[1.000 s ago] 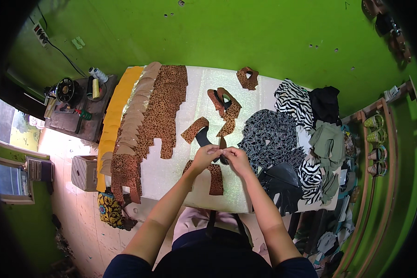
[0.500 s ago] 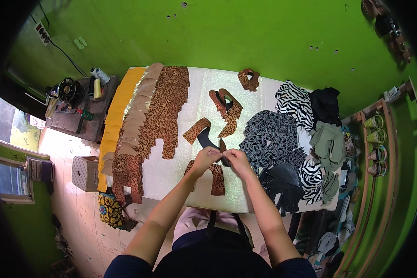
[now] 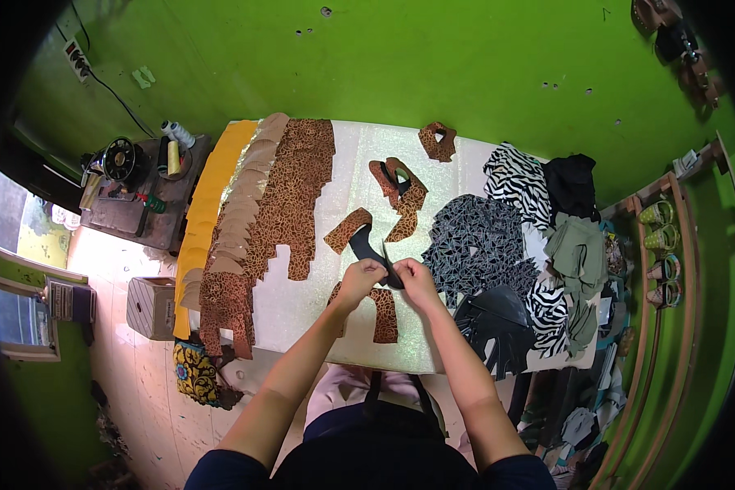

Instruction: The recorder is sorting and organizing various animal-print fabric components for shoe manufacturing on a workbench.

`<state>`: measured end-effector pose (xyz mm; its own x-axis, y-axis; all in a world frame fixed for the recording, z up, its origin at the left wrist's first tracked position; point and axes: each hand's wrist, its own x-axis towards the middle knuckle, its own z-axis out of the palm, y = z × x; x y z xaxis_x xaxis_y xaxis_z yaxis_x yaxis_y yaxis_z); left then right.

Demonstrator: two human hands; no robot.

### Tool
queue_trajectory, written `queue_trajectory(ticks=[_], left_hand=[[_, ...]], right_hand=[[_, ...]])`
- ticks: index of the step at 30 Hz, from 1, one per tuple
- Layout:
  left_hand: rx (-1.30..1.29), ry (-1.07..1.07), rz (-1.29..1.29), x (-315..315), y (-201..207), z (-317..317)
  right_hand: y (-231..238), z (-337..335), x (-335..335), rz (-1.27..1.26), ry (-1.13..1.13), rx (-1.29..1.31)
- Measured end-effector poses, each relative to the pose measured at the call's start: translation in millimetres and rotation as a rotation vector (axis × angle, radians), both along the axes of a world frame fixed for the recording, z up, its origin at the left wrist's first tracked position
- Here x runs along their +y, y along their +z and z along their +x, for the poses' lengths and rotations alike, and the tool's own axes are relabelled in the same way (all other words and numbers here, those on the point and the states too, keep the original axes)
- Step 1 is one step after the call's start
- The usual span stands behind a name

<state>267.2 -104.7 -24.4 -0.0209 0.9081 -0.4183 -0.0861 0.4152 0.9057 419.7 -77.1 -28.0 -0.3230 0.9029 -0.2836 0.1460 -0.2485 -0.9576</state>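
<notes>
At the near middle of the table, my left hand and my right hand are close together, fingers pinched on a curved black strip. One end of this strip meets a leopard-print cut piece to the upper left. The other end bends up between my hands, and the fingertips partly hide it. Beneath my hands lies another leopard-print piece, arched in shape. Farther off rest a folded leopard-print piece with black inside and a ring-shaped one.
Overlapping leopard-print pieces and yellow sheets line the table's left side. On the right are a dark patterned pile, black pieces, zebra-print pieces and olive cloth. A sewing machine stands at left, a shoe rack at right.
My hands have moved slightly apart, the right one a little to the right. The black strip's raised end has shifted and shows as a thinner edge between them.
</notes>
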Motion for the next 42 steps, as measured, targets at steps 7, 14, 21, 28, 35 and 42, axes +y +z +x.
queue_trajectory(ticks=[7,14,21,28,35,42], left_hand=[[-0.067,-0.047,0.019,2,21,7],[-0.096,-0.04,0.058,-7,9,1],[-0.062,-0.002,-0.015,-5,27,-22],[-0.182,0.128,-0.07,-21,30,-26],[-0.305,0.191,-0.038,-40,26,-40],[-0.346,0.15,-0.04,-45,28,-44]], right_hand=[[15,3,8,-0.077,-0.008,0.089],[10,8,2,-0.063,0.028,0.066],[16,34,27,0.461,-0.344,-0.44],[20,19,18,0.993,0.003,-0.971],[28,0,1,0.76,-0.091,-0.768],[30,-31,-25,-0.097,0.118,0.042]])
